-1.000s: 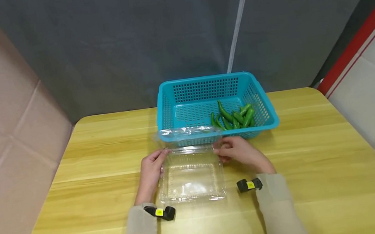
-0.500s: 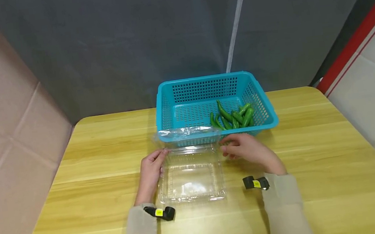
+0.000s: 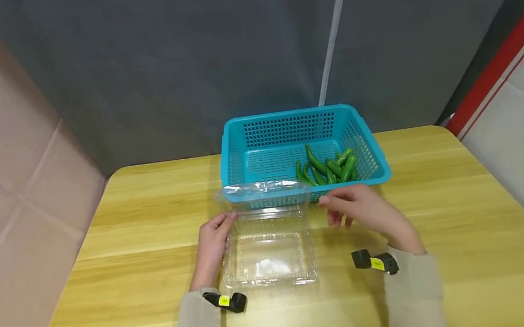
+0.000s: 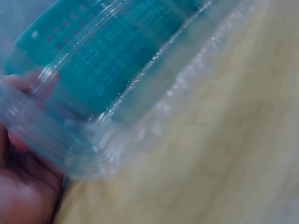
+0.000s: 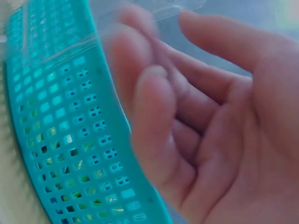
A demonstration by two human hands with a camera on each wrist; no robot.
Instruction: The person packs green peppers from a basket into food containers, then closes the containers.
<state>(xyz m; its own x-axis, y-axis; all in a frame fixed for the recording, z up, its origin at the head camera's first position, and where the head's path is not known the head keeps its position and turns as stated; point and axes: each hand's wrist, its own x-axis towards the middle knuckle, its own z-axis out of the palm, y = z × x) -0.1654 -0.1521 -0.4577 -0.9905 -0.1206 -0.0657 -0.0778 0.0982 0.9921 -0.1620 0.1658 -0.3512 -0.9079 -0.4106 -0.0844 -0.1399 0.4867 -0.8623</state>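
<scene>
An opened clear plastic clamshell box [image 3: 276, 279] lies on the table, its raised lid [image 3: 265, 187] overlapping the front of the blue basket in the head view. My left hand [image 3: 212, 246] pinches the box's left edge near the hinge between thumb and fingers. In the left wrist view the clear plastic [image 4: 107, 149] covers part of those fingers. Off the box's right side, my right hand [image 3: 366, 210] hovers in front of the basket with loosely bent fingers. The right wrist view shows its palm [image 5: 229, 154] bare, holding nothing.
Behind the box stands a blue perforated basket [image 3: 285, 115], with several green chili peppers [image 3: 333, 170] in its right half. The wooden table [image 3: 445, 217] ends at a dark grey curtain [image 3: 182, 69]. A black wrist camera sits on each wrist.
My right hand has let go of the box's right edge and moved off to the right. The left hand keeps its pinch, and the box stays in place.
</scene>
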